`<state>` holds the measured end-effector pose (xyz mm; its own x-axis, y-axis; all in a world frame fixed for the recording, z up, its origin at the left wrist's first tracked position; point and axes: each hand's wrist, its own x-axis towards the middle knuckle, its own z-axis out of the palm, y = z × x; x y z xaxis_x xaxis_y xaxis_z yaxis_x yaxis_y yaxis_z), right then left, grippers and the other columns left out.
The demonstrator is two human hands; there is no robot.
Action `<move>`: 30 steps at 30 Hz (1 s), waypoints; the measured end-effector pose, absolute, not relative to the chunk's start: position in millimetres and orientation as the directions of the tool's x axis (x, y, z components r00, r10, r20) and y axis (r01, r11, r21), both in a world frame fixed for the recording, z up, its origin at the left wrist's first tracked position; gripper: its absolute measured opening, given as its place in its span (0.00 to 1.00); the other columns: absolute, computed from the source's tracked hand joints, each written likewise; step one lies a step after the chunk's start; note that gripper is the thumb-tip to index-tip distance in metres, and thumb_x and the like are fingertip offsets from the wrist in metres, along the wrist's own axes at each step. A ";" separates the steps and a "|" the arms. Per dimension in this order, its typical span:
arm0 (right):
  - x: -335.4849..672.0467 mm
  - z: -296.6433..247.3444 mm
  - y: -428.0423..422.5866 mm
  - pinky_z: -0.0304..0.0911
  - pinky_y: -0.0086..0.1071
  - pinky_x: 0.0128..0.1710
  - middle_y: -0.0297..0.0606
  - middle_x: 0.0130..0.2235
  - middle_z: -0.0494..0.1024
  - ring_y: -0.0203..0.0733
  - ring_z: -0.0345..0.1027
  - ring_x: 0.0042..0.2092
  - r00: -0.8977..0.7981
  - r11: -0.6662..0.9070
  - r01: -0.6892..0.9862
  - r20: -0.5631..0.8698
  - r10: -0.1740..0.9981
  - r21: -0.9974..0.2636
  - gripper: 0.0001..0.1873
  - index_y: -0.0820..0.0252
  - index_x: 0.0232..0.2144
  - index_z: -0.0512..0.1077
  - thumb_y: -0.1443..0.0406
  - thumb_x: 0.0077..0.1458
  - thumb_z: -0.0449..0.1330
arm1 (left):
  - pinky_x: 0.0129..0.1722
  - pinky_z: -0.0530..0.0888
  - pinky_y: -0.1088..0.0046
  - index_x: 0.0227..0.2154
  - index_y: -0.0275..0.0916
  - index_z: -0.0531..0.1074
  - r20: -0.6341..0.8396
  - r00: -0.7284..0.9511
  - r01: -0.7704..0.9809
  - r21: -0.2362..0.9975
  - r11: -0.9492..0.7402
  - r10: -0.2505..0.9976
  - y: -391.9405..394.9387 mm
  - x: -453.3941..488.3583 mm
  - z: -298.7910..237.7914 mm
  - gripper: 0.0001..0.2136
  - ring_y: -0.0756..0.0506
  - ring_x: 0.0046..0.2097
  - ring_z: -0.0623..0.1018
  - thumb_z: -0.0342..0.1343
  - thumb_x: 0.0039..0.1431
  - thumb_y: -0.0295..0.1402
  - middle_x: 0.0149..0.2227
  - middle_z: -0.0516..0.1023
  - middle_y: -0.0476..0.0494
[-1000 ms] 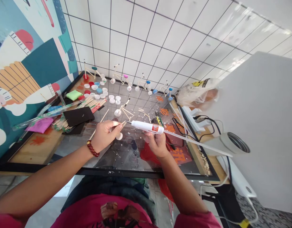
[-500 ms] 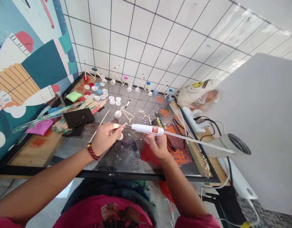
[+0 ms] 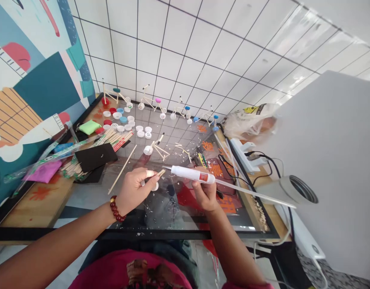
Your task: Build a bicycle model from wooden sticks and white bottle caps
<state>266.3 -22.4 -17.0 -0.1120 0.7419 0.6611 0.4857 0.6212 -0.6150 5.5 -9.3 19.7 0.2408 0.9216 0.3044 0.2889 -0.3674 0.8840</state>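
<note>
Between the thumb and fingers of my left hand is a short piece of wooden stick, pinched so its end points right. White bottle caps lie under those fingertips. My right hand is wrapped round a white hot glue gun, with a long clear glue stick running out of its back. The nozzle points left, a small gap from the wooden piece. Just beyond stands a part-built stick frame with a white bottle cap at its left end.
Several small stick-and-cap bicycles line the back edge. Loose bottle caps, black card and a bundle of sticks lie left. At right are a power strip, cables and a grey cylinder.
The glue gun has drawn back to the right, so its nozzle is now apart from the wooden piece. My left hand has shifted slightly down and still pinches the piece.
</note>
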 end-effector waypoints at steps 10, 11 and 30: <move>270.6 -12.7 -22.2 0.68 0.40 0.41 0.39 0.40 0.73 0.45 0.70 0.40 -0.073 0.590 0.456 0.632 0.771 -0.667 0.09 0.53 0.45 0.71 0.62 0.62 0.57 | 0.38 0.71 0.72 0.24 0.40 0.78 0.179 0.205 0.127 0.970 -0.207 0.962 -7.5 0.7 25.6 0.13 0.46 0.34 0.78 0.57 0.62 0.38 0.26 0.79 0.45; 271.7 -14.8 -21.8 0.68 0.40 0.41 0.39 0.40 0.74 0.45 0.70 0.40 -0.040 0.570 0.451 0.622 0.782 -0.687 0.09 0.52 0.45 0.72 0.63 0.62 0.57 | 0.38 0.72 0.71 0.23 0.40 0.78 0.160 0.214 0.103 0.977 -0.185 0.964 -7.4 0.4 25.8 0.13 0.46 0.34 0.78 0.58 0.62 0.38 0.26 0.79 0.45; 299.9 18.6 98.6 0.68 0.44 0.48 0.41 0.40 0.82 0.47 0.75 0.43 0.254 0.104 0.374 0.210 0.944 -0.921 0.20 0.61 0.44 0.76 0.54 0.54 0.62 | 0.36 0.71 0.71 0.14 0.39 0.72 -0.306 0.340 -0.148 0.917 0.371 0.889 -11.4 3.7 19.9 0.21 0.43 0.34 0.75 0.64 0.52 0.49 0.25 0.76 0.44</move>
